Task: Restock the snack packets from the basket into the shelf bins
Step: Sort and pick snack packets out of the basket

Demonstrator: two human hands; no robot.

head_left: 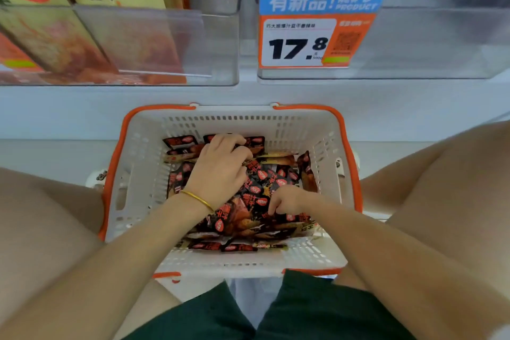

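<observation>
Shelf bins [220, 50] stand above the basket [132, 174]; inside it, my left hand [218, 171] clutches the snack packets [260, 175] and my right hand [287, 200] pinches one. I judge these overlapping packets may slip from a loose handful.

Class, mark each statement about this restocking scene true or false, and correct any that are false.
1. The left hand and the right hand are both inside the basket. True.
2. The gold bracelet is on the right wrist. False: it is on the left wrist.
3. The price tag reads 17.8. True.
4. The basket's rim is blue. False: it is orange.
5. The snack packets in the basket are mostly yellow. False: they are mostly black and red.
</observation>
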